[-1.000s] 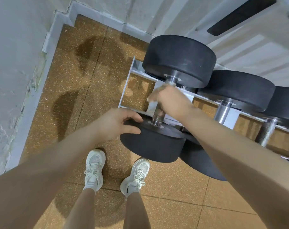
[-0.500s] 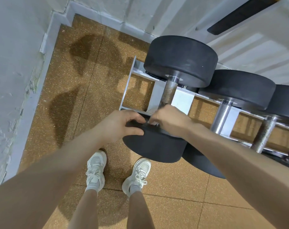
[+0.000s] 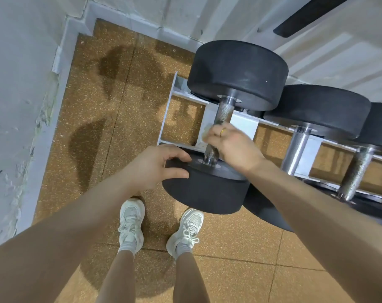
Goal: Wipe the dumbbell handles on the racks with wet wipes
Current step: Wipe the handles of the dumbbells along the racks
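The first dumbbell (image 3: 227, 127) lies across the white rack (image 3: 244, 125) at its left end, nearest the corner wall, with its knurled handle (image 3: 223, 114) exposed between 2 black heads. The right hand (image 3: 231, 145) is curled around the lower half of that handle; a pale scrap at the fingertips appears to be the wet wipe (image 3: 205, 133), though blur prevents confirmation. The left hand (image 3: 155, 169) clasps the rim of the near head (image 3: 205, 193), fingers over the top face and thumb on the side, bracing it.

Assessment: the wiping of handle 1 is in progress. At least 2 further handles (image 3: 297, 149) wait to the right on the same rack.

For a sound result, the wipe should wrap the full circumference and travel from collar to collar, since knurling traps grime. The upper stretch near the far head (image 3: 238, 73) merits a pass. The bracing hand should stay firm so the dumbbell does not roll.
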{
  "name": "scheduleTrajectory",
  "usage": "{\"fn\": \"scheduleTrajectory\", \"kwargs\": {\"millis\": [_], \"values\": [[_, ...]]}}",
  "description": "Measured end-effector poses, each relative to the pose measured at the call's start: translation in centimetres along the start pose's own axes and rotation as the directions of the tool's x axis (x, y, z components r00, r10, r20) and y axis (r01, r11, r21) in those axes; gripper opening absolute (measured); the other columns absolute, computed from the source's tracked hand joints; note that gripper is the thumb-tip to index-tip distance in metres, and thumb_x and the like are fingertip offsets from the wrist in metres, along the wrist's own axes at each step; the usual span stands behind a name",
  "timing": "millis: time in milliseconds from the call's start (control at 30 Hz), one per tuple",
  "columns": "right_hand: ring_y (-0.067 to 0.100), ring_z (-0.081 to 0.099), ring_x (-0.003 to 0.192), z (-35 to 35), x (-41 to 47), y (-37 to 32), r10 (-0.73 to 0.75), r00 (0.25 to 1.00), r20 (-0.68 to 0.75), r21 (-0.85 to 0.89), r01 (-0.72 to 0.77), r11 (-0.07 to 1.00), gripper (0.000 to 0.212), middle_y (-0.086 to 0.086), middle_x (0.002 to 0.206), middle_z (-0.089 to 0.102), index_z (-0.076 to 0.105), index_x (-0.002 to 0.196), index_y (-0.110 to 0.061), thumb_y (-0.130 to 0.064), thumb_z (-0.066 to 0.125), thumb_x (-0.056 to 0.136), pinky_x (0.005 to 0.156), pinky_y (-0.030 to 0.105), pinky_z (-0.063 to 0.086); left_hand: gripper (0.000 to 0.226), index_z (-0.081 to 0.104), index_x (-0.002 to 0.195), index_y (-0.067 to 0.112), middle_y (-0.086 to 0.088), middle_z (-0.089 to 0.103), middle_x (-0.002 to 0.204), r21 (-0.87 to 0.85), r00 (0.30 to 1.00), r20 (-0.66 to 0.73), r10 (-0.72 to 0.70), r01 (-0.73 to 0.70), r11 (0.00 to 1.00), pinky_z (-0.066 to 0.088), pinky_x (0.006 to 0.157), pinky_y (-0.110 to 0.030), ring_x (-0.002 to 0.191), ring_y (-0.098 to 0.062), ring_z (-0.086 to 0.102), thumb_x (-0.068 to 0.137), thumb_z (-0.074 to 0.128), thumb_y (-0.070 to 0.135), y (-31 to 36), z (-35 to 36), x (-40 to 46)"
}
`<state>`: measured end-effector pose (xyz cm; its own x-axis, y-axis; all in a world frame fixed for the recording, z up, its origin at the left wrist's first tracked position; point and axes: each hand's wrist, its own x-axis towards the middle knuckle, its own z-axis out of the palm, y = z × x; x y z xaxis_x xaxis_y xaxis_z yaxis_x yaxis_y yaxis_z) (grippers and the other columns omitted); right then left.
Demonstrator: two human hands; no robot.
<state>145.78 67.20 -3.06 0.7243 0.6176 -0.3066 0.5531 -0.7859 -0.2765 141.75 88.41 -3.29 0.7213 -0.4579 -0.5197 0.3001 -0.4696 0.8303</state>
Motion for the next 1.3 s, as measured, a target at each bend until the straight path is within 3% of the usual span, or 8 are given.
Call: {"fn": "scheduleTrajectory", "kwargs": {"millis": [133,300,667,833,1000,1167,1233,1300], "values": [[0.028,0.058,0.093,-1.1,-1.4,-0.6,0.120,0.982,0.149,0.257,-0.155,0.954,0.028,0.011,0.104,0.062,0.068,0.104,-0.011,-0.008,0.046,0.088,0.080,0.023,0.044,0.029,0.060,0.093,0.042,0.024,0.060,0.099,0.075,0.995,0.091,-0.044,0.037,0.997,0.037,0.086,-0.008,0.097,0.006,0.054,0.074,0.075,0.027,0.9,-0.9,0.4],[0.034,0.062,0.082,-2.8,1.3,2.2,0.394,0.868,-0.303,0.290,-0.310,0.905,0.019,0.017,0.089,0.067,0.068,0.097,-0.003,-0.003,0.054,0.083,0.074,0.036,0.048,0.021,0.068,0.099,0.029,0.019,0.063,0.095,0.251,0.987,0.154,0.046,-0.084,0.964,0.043,0.082,-0.014,0.090,0.003,0.057,0.078,0.069,0.033,2.1,-1.5,1.0],[0.022,0.060,0.079,0.3,-2.2,-0.1,0.261,0.961,0.092,0.468,-0.273,0.841,0.013,0.011,0.086,0.067,0.073,0.084,-0.006,-0.002,0.061,0.083,0.073,0.022,0.041,0.043,0.066,0.106,0.027,0.008,0.061,0.104,0.483,0.979,0.195,-0.056,-0.046,0.874,0.048,0.085,-0.038,0.095,-0.011,0.055,0.073,0.063,0.055,4.2,-0.6,1.7],[0.011,0.053,0.070,-0.7,-0.4,2.8,0.869,0.469,0.158,0.920,-0.390,0.043,0.024,-0.006,0.074,0.058,0.060,0.077,-0.022,-0.001,0.055,0.087,0.067,0.021,0.045,0.052,0.061,0.118,0.030,0.012,0.057,0.117,0.587,0.959,0.253,-0.128,-0.047,0.808,0.045,0.091,-0.035,0.107,-0.011,0.050,0.075,0.060,0.059,4.5,-0.7,2.3],[0.010,0.049,0.053,-0.4,2.5,3.3,0.827,0.401,0.394,0.916,-0.102,-0.387,0.033,0.002,0.069,0.060,0.062,0.077,-0.018,0.008,0.046,0.089,0.051,0.017,0.043,0.059,0.063,0.116,0.027,0.010,0.058,0.115,0.570,0.964,0.252,-0.090,-0.072,0.818,0.043,0.090,-0.032,0.107,-0.011,0.051,0.069,0.057,0.061,4.2,-0.5,2.4],[0.008,0.042,0.039,2.1,-0.1,1.8,0.727,0.567,0.386,0.887,-0.446,-0.123,0.045,-0.004,0.038,0.051,0.058,0.055,-0.009,0.022,0.035,0.077,0.040,0.013,0.037,0.078,0.066,0.111,0.027,0.016,0.058,0.104,0.528,0.975,0.215,-0.046,-0.076,0.846,0.046,0.084,-0.030,0.101,-0.009,0.055,0.053,0.052,0.078,3.9,-0.4,2.2],[0.013,0.045,0.045,2.6,-1.7,1.3,0.578,0.667,0.470,0.832,-0.554,-0.036,0.045,0.004,0.044,0.051,0.056,0.049,-0.007,0.024,0.034,0.074,0.043,0.012,0.040,0.085,0.066,0.110,0.028,0.016,0.059,0.103,0.522,0.976,0.215,-0.035,-0.084,0.848,0.046,0.084,-0.031,0.099,-0.008,0.055,0.049,0.039,0.080,3.9,-0.5,2.2],[0.017,0.051,0.059,2.5,-1.5,1.9,0.559,0.619,0.551,0.786,-0.610,-0.100,0.038,0.006,0.063,0.055,0.058,0.061,-0.011,0.018,0.042,0.081,0.053,0.016,0.049,0.088,0.066,0.110,0.028,0.015,0.059,0.102,0.522,0.975,0.217,-0.042,-0.079,0.849,0.047,0.084,-0.032,0.099,-0.009,0.055,0.048,0.034,0.080,3.9,-0.5,2.2]]}}
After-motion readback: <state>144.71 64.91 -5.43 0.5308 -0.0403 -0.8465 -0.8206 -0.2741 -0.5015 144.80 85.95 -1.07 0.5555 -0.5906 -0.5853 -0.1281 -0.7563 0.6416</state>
